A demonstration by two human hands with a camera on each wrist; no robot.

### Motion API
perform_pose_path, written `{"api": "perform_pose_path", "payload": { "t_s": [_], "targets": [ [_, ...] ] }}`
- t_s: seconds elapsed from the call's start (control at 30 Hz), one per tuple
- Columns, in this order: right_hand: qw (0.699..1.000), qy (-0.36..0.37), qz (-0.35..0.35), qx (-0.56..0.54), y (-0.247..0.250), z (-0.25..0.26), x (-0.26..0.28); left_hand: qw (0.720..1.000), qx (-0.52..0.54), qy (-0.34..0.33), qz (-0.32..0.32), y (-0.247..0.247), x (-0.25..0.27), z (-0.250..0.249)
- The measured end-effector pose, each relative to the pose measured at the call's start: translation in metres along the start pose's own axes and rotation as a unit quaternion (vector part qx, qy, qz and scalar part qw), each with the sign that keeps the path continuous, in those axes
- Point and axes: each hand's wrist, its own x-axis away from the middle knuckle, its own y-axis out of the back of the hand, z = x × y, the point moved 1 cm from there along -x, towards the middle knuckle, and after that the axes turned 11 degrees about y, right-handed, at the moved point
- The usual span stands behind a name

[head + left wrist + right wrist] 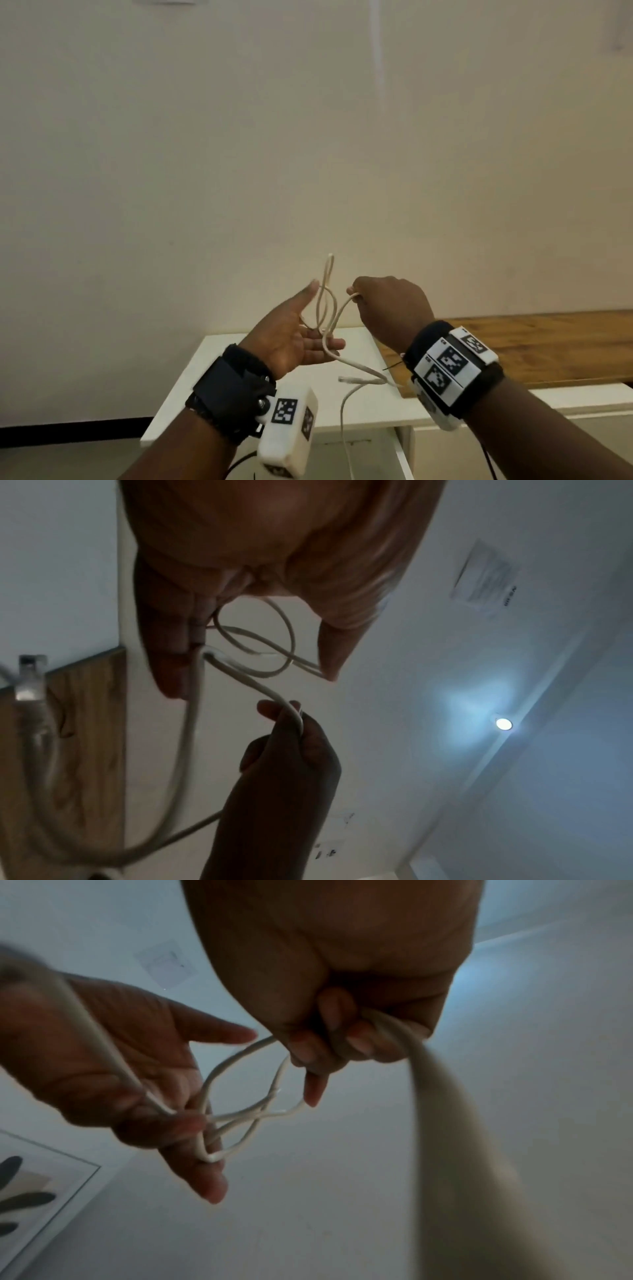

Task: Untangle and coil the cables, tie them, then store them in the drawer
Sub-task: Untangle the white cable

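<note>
A thin white cable (pixel 325 294) hangs in loops between my two hands, raised in front of a pale wall. My left hand (pixel 294 339) is palm up with thumb and fingers straight, and the cable's loops (pixel 240 1115) hang over its fingers. My right hand (pixel 387 308), just to the right, grips a strand of the cable (pixel 294 712) in its curled fingers. One loop stands above my left thumb. A cable end with a plug (pixel 346 379) dangles below my hands, and another strand drops toward the floor.
A white table (pixel 239 359) stands below my hands against the wall. A wooden board (pixel 513 346) lies on its right part. A dark cable (pixel 239 459) runs low at the left, near the floor.
</note>
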Motion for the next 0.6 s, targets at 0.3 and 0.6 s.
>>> {"api": "perform_pose_path", "payload": {
  "t_s": [0.3,0.6],
  "targets": [
    [0.997,0.063,-0.015,-0.028,0.031,-0.004,-0.015,0.991,-0.092,-0.085,-0.037,0.009,-0.006,0.000],
    [0.981,0.058,0.153,-0.105,0.080,-0.081,0.004,0.792,-0.481,-0.230,-0.297,0.140,-0.004,-0.038]
  ]
}}
